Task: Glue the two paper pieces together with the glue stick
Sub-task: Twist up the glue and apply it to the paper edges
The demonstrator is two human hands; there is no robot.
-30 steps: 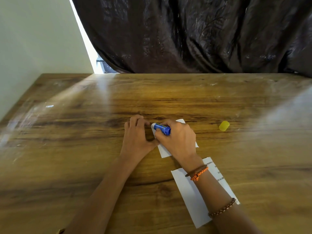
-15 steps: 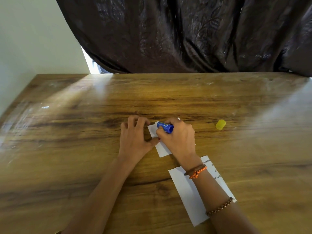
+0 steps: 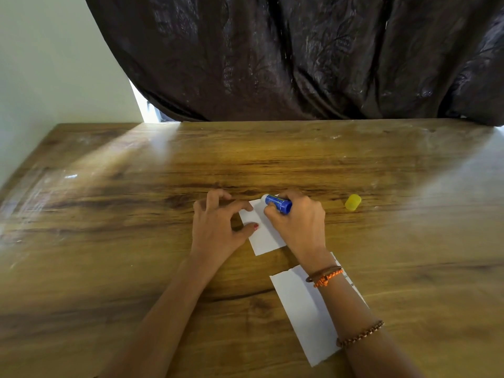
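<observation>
Two paper pieces on the worktop (image 3: pixel 109 241): small piece (image 3: pixel 266 238) mid-worktop, pinned by left hand (image 3: pixel 218 227) thumb and fingertip; long piece (image 3: pixel 308 315) nearer, partly under the right forearm. One glue stick (image 3: pixel 278 203), fingers of right hand (image 3: pixel 300 227) wrapped round it, tip on the small piece's far corner. One yellow cap (image 3: pixel 353 202) lies well right; dark curtain (image 3: pixel 300 55) behind.

— Could any writing be read?
— Hardly. The larger paper piece (image 3: pixel 305 317) carried small dark print along its right edge, too small to make out.
— And the glue stick (image 3: pixel 278 203)?
— Its blue label bore pale markings, but no legible word.
</observation>
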